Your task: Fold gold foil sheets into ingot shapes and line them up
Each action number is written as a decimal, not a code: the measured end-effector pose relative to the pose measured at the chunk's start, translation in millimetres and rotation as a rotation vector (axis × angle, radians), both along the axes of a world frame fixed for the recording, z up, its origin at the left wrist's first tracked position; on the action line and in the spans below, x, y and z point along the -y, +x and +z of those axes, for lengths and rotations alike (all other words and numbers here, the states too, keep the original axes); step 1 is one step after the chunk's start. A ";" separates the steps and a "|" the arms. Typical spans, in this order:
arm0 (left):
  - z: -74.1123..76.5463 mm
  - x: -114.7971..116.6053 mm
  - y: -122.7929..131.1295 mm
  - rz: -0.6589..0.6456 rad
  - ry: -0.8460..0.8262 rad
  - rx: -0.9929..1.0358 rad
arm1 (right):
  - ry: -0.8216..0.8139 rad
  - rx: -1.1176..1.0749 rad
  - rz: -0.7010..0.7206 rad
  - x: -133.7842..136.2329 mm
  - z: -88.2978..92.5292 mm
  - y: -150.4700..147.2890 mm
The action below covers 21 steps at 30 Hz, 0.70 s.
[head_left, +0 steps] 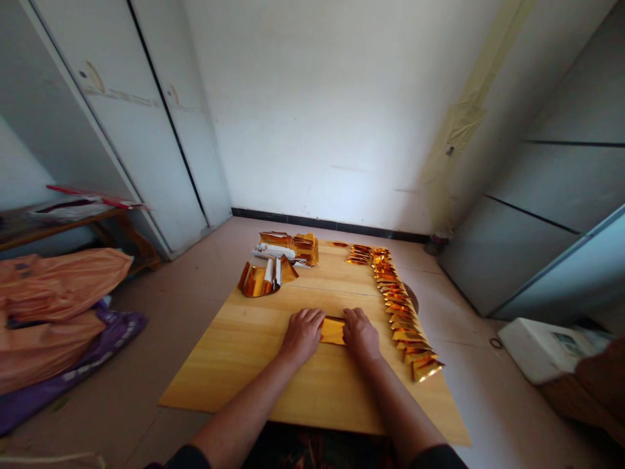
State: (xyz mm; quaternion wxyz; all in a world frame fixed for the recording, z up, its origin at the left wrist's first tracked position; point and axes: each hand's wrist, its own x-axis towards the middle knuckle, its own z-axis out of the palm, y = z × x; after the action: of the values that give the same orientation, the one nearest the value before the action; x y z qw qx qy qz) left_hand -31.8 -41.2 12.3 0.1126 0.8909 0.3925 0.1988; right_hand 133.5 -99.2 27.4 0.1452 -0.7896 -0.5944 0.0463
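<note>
A small sheet of gold foil paper (333, 330) lies on the wooden board between my hands. My left hand (303, 333) grips its left end with curled fingers, and my right hand (360, 333) grips the right end the same way. Both thumbs are mostly hidden. Along the board's right side runs a long row of folded gold foil pieces (398, 303), overlapping one another. At the far left of the board sit loose gold foil sheets (256, 280), some curled with white backs showing, beside a stack of foil paper (307, 246).
The wooden board (234, 365) stands low in front of me. A white wall (312, 117) rises behind it, with cabinets (161, 130) at left and a grey fridge-like unit (537, 189) at right. Orange and purple bags (58, 293) lie left; a white container (541, 352) stands right.
</note>
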 end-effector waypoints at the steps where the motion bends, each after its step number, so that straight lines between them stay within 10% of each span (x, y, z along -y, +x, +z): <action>1: -0.2 -1.5 0.6 0.006 -0.021 0.011 | -0.021 0.020 0.006 -1.3 0.2 -0.9; 21: -3.7 -11.2 19.6 0.124 -0.135 0.194 | 0.038 0.031 0.074 -1.9 -2.1 -10.4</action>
State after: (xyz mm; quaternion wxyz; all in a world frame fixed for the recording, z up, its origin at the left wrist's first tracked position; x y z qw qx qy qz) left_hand -12.1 -30.1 8.6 0.1971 0.8321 0.4464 0.2637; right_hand 123.1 -97.3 25.3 0.1490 -0.7649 -0.6261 0.0280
